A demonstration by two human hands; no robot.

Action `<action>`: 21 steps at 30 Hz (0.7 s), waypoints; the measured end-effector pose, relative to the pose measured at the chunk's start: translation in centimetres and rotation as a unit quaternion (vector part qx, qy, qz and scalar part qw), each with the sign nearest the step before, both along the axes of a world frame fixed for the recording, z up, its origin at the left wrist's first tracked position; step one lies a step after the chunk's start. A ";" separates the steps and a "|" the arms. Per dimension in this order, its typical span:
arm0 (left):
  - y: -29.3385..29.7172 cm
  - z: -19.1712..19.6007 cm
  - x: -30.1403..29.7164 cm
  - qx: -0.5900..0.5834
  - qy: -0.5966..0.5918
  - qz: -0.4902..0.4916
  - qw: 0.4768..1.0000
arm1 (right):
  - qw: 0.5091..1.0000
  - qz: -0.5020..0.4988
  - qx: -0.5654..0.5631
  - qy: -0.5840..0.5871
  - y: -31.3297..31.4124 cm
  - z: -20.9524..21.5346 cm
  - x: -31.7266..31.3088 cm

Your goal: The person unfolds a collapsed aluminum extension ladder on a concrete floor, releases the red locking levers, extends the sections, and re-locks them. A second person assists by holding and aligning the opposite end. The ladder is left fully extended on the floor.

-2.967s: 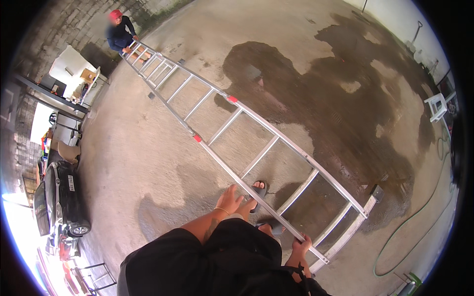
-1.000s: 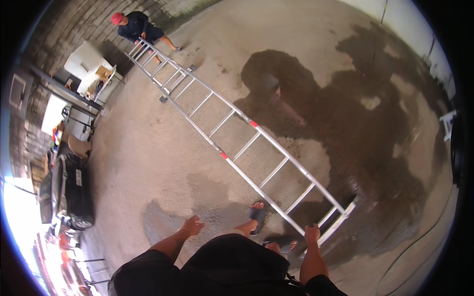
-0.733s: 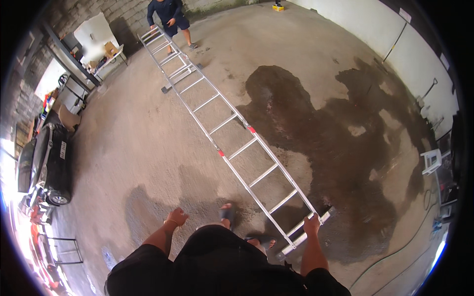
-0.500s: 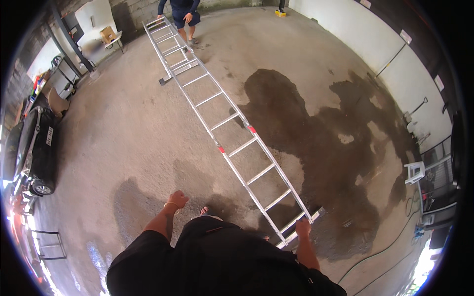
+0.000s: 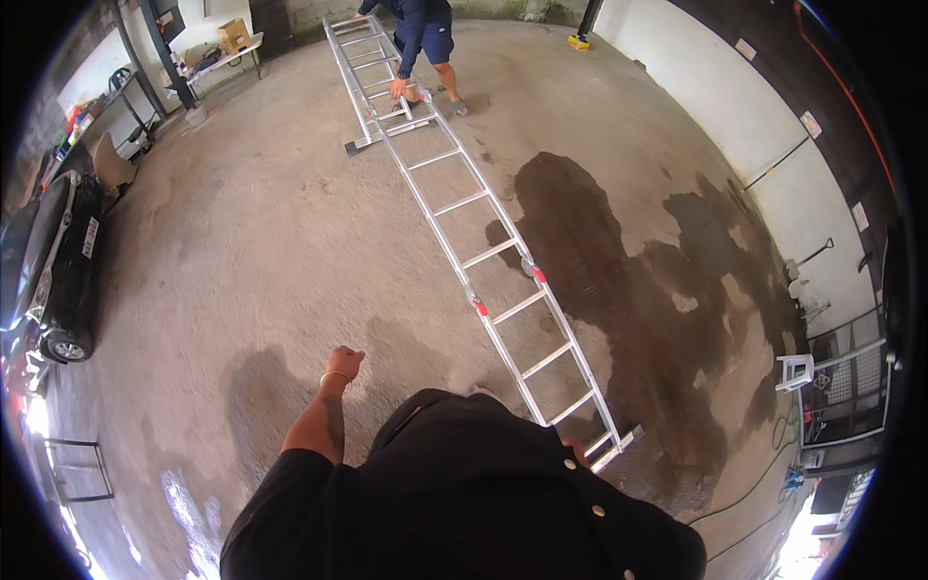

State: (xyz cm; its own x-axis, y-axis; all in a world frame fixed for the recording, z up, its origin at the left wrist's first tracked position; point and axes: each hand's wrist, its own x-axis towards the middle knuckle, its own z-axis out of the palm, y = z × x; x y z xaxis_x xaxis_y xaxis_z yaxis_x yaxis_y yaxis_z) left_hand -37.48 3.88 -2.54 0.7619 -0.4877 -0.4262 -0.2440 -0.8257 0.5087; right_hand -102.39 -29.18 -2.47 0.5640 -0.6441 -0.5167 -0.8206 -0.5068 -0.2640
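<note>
A long aluminium ladder (image 5: pixel 483 253) with red hinge marks lies stretched over the concrete floor, running from me toward the back. My right hand (image 5: pixel 577 450) is at the ladder's near end, mostly hidden behind my dark shirt, and grips the rail there. My left hand (image 5: pixel 343 363) hangs out to the left with a thin bracelet on the wrist, fingers curled, holding nothing, well apart from the ladder. Another person (image 5: pixel 422 34) in dark clothes bends at the far end with a hand on the ladder.
Dark wet patches (image 5: pixel 628 280) spread over the floor right of the ladder. A black car (image 5: pixel 48 261) stands at the left. A white table with a cardboard box (image 5: pixel 232 37) is at the back. A white stool (image 5: pixel 795 369) and a hose are by the right wall.
My left hand has come off the ladder and swung out to the left. The ladder and the other person have shifted from the upper left toward the top middle of the view.
</note>
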 end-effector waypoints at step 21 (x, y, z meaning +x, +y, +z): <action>11.0 0.9 12.4 0.182 0.090 0.295 0.934 | 0.952 0.074 0.102 -0.281 -25.9 10.4 73.7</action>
State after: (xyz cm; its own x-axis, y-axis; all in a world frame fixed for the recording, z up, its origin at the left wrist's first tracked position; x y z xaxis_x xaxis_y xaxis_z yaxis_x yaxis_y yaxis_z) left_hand -25.09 14.90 -1.69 0.7519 0.1961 -0.6294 0.3706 -0.9153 0.1576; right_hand -28.72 -55.09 7.97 0.8649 -0.4546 -0.2129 -0.4449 -0.4978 -0.7445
